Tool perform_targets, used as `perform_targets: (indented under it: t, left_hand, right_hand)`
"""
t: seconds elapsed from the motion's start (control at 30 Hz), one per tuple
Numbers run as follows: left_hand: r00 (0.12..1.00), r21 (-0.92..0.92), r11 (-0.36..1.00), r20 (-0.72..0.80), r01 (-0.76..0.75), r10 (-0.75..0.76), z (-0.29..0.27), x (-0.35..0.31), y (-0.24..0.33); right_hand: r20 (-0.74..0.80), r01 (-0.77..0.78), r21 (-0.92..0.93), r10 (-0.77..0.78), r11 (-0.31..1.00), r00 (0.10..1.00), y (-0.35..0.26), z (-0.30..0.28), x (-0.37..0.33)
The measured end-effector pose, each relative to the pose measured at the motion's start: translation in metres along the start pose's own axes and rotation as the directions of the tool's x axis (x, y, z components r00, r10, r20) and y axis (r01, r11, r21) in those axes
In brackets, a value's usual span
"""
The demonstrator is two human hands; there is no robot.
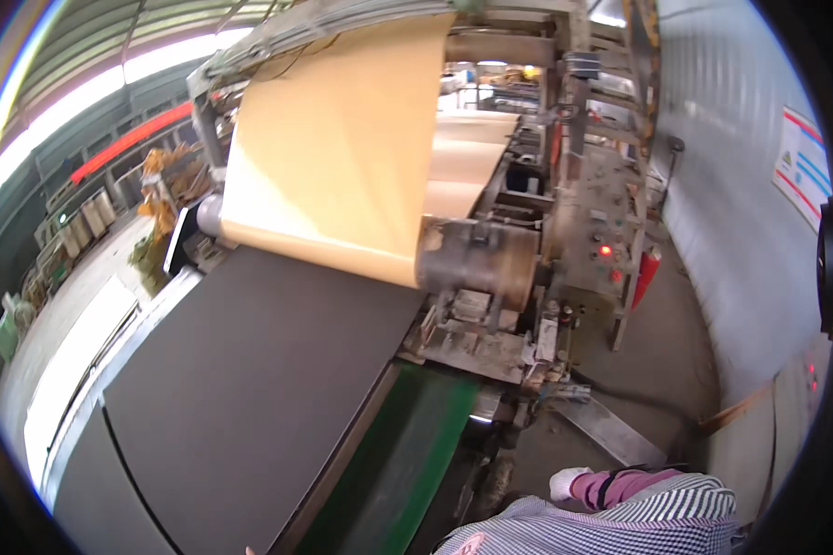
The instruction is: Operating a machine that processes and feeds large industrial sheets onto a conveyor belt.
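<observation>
A wide dark grey sheet (278, 370) lies in front of me on the machine bed, with a dark line across its near left part. Only a fingertip of my left hand (250, 550) shows, at the lower edge by the sheet's right border. Whether it touches the sheet I cannot tell. My right hand (569, 483) wears a white glove and is curled closed at the lower right, apart from the sheet, and nothing shows in it. Beyond the dark sheet, a broad tan web (342, 157) comes down to a roller (481, 254) at the sheet's far end.
A green belt (389, 453) runs along the sheet's right side. Farther right stand a control panel (606, 222) with lit red buttons and a red fire extinguisher (648, 276). A metal plate (611, 430) lies near the machine's foot. A pale wall (731, 185) borders the right.
</observation>
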State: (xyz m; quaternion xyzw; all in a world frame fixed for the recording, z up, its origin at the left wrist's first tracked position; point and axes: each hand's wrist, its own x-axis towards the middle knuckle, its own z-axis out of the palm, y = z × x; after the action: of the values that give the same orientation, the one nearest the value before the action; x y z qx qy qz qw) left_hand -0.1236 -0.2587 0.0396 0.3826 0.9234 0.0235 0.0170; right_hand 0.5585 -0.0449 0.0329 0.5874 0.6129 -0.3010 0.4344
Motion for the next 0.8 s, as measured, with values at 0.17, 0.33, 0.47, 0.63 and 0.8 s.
perform_targets:
  t: [0.17, 0.33, 0.47, 0.63, 0.8]
  left_hand:
    - [0.867, 0.218, 0.936, -0.364, -0.277, 0.342, 0.001, 0.007, 0.093]
    - [0.962, -0.129, 0.989, -0.251, 0.079, -0.109, 0.002, 0.016, 0.167]
    - [0.96, -0.349, 0.937, -0.271, -0.035, -0.065, -0.009, 0.011, 0.187]
    - [0.903, -0.398, 0.916, -0.407, -0.045, -0.133, -0.022, -0.018, 0.073]
    - [0.837, -0.109, 0.879, -0.271, 0.463, -0.475, -0.01, -0.045, -0.103]
  right_hand:
    - [-0.279, 0.289, -0.127, -0.313, 0.949, 0.908, -0.057, -0.112, -0.039]
    - [-0.689, 0.774, -0.068, -0.59, 0.63, 0.42, -0.192, -0.167, -0.06]
    - [-0.55, 0.893, -0.331, -0.831, 0.304, 0.08, -0.316, -0.189, -0.068]
    - [-0.419, 0.806, -0.563, -0.904, 0.183, -0.087, -0.453, -0.181, -0.074]
    - [-0.424, 0.794, -0.502, -0.898, 0.342, 0.119, -0.526, -0.179, -0.066]
